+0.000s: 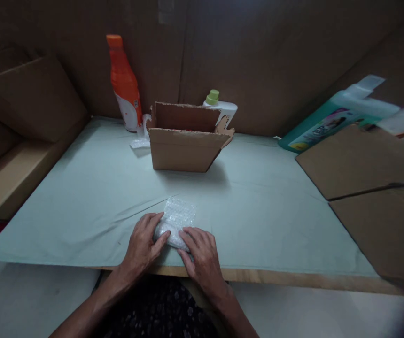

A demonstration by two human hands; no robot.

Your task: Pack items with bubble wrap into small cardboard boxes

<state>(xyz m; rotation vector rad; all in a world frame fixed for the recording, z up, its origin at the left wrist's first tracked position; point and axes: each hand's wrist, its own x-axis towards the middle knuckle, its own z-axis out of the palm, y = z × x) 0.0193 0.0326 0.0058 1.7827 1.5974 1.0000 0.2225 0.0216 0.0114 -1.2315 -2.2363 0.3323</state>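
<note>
A piece of bubble wrap point(180, 214) lies near the table's front edge, its near part rolled around something I cannot make out. My left hand point(144, 241) grips the roll's left end, thumb on the near side. At the other end, my right hand point(202, 251) has its fingers over the roll and its thumb below. The far part of the wrap is spread flat on the cloth. Beyond my hands stands an open cardboard box point(184, 150), with a little red showing inside it.
Behind the box stand an orange bottle point(122, 84) and a white bottle with a green cap point(213, 97). A teal liquid jug point(323, 124) leans at the right behind cardboard flaps point(360, 164). A larger cardboard box point(29, 155) borders the left side. Pale green cloth point(265, 211) covers the table.
</note>
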